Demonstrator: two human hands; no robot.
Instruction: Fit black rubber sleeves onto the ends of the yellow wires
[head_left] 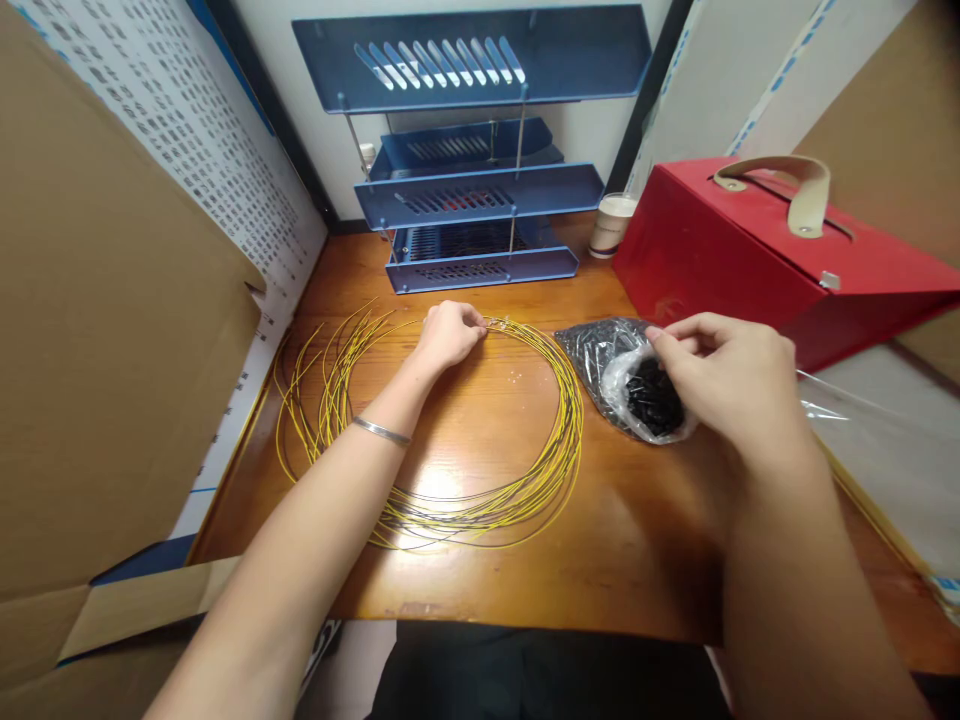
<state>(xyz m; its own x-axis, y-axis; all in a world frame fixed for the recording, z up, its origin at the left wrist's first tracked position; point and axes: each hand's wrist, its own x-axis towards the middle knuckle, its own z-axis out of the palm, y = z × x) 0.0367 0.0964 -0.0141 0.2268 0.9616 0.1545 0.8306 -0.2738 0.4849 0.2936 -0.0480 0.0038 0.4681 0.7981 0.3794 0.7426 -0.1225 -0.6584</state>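
Plastic bag [600, 360], clear, lay just left of the right hand [731, 375], its rolled-back mouth open toward the wearer; small black pieces [654, 398] filled it. Right thumb and fingers were nearly closed, pinching the bag's edge. Red box [720, 250], beyond the right hand, had its lid down; contents could not be seen. Paper cup [612, 226] stood beside the box, farther off than either hand. Blue tray rack [480, 265] stood beyond the left hand [450, 335]; something red showed through the middle tier's slots.

Wire coil [566, 430], yellow and dark strands, lay flat on the table [480, 430], passing under the left forearm and spreading to both sides of it. Left fingertips were pinched together on its far stretch, beside small clear end pieces [501, 323].
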